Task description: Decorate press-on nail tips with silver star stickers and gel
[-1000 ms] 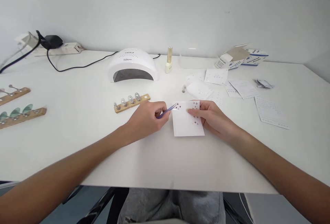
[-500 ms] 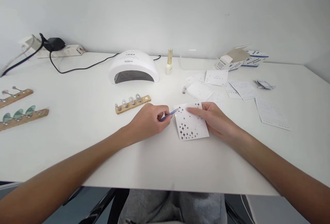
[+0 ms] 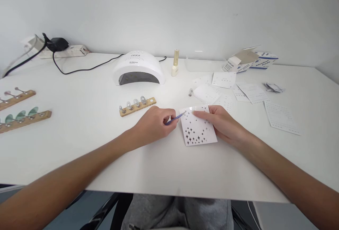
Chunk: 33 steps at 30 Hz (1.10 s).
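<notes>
My left hand (image 3: 160,121) is closed on purple tweezers (image 3: 174,119), whose tips touch the upper left part of a white nail sticker sheet (image 3: 199,127) printed with dark four-pointed stars. The right edge of that sheet is pinched in my right hand (image 3: 215,120), thumb on top and the other fingers behind it. Beyond my left hand lies a wooden strip (image 3: 138,107) with several clear nail tips (image 3: 136,102) standing on it. One loose nail tip (image 3: 190,92) on a small stand is just past the sheet.
A white nail lamp (image 3: 139,66) stands at the back, beside a polish bottle (image 3: 175,64). More sticker sheets (image 3: 253,93), foil scraps (image 3: 274,88) and an opened carton (image 3: 239,60) lie right. Wooden strips with green nail tips (image 3: 21,116) and a power strip (image 3: 71,51) are left.
The whole view has shifted slightly, so everything sits a little further right. Both hands keep their holds, and the tweezer tips stay at the sheet's upper left part.
</notes>
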### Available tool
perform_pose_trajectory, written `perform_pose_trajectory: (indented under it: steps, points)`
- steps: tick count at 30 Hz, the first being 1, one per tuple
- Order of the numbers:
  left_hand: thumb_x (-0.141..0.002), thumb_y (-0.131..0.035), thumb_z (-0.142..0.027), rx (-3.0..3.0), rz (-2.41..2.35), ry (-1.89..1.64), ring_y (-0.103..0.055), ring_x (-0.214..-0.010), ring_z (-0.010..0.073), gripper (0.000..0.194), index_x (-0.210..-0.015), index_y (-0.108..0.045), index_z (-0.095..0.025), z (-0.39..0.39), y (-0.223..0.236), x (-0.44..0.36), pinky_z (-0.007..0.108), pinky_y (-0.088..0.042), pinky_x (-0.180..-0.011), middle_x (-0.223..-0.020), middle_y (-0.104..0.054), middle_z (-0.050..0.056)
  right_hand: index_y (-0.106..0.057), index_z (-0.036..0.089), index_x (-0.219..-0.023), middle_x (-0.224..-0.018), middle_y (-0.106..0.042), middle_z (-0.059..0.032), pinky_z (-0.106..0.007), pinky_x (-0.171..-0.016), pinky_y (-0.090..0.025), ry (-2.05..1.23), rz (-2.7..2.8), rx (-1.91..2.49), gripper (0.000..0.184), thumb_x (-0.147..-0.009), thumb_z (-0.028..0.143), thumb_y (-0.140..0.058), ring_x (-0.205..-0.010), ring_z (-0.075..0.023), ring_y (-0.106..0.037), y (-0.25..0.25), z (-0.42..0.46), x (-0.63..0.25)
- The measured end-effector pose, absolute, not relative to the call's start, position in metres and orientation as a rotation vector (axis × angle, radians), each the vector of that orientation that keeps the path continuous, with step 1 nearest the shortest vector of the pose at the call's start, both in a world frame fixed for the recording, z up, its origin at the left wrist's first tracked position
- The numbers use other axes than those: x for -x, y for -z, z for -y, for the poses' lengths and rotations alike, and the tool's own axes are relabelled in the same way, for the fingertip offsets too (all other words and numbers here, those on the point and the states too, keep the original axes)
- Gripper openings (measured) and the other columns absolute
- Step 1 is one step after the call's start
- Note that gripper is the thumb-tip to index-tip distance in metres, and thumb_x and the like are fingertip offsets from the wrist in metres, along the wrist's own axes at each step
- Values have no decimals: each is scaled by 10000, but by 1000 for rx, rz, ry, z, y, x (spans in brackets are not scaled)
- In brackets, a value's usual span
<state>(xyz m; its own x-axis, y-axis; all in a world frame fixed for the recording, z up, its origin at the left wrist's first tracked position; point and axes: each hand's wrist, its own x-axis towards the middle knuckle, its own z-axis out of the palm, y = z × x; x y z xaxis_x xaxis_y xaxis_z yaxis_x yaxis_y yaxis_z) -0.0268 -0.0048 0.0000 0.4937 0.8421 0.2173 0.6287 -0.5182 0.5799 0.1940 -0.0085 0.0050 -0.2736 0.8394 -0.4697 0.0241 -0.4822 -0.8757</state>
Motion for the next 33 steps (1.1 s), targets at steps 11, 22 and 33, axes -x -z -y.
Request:
perform_pose_trajectory:
  steps: [11, 22, 33]
  points:
    - [-824, -544, -230, -2275, -1190, -671, -187, -471, 46, 227, -614, -497, -157, 3, -1, 27, 211, -192, -459, -477, -236, -78, -666, 154, -818, -867, -706, -76, -240, -607, -514, -1830, 1066, 1418, 210, -805, 363, -689, -744, -161, -660, -8, 9, -193]
    - [-830, -547, -248, -2203, -1162, -723, -195, -459, 41, 221, -631, -525, -154, 2, 3, 26, 210, -193, -451, -469, -239, -82, -677, 155, -837, -865, -704, -66, -224, -587, -504, -1833, 1052, 1395, 226, -778, 369, -718, -717, -143, -650, -7, 6, -194]
    - [-861, -577, -381, -1911, -1226, -845, -419, -496, 57, 227, -839, -696, -189, 1, -15, 31, 199, -321, -464, -575, -505, -33, -679, 157, -796, -844, -704, -63, -234, -587, -515, -1814, 1078, 1397, 208, -787, 362, -711, -713, -153, -659, -6, 7, -195]
